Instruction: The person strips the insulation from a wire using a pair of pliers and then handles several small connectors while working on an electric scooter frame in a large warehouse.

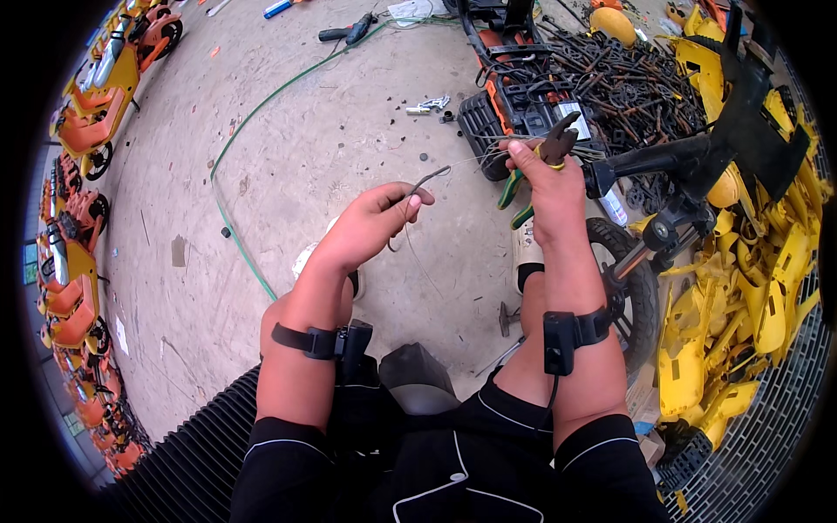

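Between the thumb and fingers of my left hand (370, 225) is a thin dark cable (431, 176). Its short end points to the upper right, and a fine wire strand (425, 266) hangs below that hand. My right hand (561, 192) is closed around pliers (559, 144) with dark jaws pointing up and green-and-yellow handles. The same hand pinches several thin wires (495, 150) near the thumb. Fine strands run across the gap toward the cable end. Parts of the handles are hidden behind the right palm.
A partly stripped scooter frame (501, 113) stands ahead, with a wheel (623, 288) by my right forearm. Dark metal parts (623, 91) and yellow panels (741, 305) are heaped right. A green hose (228, 205), drill (350, 33) and hammer (506, 319) lie on the floor. Orange scooters (87, 122) line the left.
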Demonstrator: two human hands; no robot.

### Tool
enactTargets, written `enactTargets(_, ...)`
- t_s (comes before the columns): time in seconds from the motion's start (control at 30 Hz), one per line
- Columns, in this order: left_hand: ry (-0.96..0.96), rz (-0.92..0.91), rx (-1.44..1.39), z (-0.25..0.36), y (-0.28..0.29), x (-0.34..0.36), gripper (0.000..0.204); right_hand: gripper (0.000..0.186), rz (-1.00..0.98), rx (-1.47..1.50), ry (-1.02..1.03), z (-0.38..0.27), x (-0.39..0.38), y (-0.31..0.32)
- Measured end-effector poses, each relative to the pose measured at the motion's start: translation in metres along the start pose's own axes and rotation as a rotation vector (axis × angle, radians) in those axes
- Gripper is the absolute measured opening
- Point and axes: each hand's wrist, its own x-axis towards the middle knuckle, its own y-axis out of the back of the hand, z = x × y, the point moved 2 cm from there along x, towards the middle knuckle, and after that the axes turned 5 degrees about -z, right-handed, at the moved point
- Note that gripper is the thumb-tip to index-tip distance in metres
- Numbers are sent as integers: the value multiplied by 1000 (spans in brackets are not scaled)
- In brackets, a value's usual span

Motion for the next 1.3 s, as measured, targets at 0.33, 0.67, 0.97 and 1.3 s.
enactTargets(0.33, -42, -67, -24, -13, 8, 3, 24, 19, 35, 18, -12, -2, 3, 10)
enactTargets(0.67, -173, 69, 133, -16, 5, 6, 7, 18, 44, 67, 23, -2, 4, 11)
enactTargets(0.97, -94, 230, 308, -26, 7, 12, 14, 18, 72, 32, 55, -4, 4, 10)
enactTargets(1.3, 32, 154, 355, -23, 9, 7, 25, 16, 68, 62, 61, -5, 4, 5)
